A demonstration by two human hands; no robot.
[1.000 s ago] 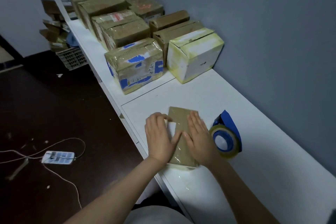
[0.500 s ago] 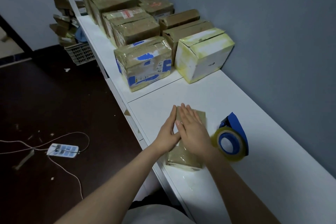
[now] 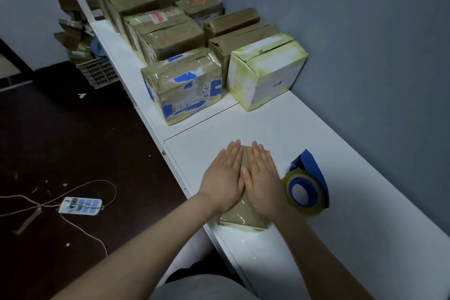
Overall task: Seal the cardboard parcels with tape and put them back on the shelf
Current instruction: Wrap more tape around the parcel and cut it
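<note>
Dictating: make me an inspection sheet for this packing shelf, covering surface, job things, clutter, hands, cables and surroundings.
Surface: white shelf top, two panels meeting at a seam.
Job's things: small parcel lying flat near the front edge; tape dispenser to its right; taped parcels grouped further back.
Clutter: scraps on the dark floor; crate below piled cardboard.
Hands: left hand and right hand flat, side by side, pressing on the small parcel.
Cables: power strip with cords on the floor.
Surroundings: grey wall behind the shelf.

Head view, down over shelf (image 3: 316, 143)
</note>
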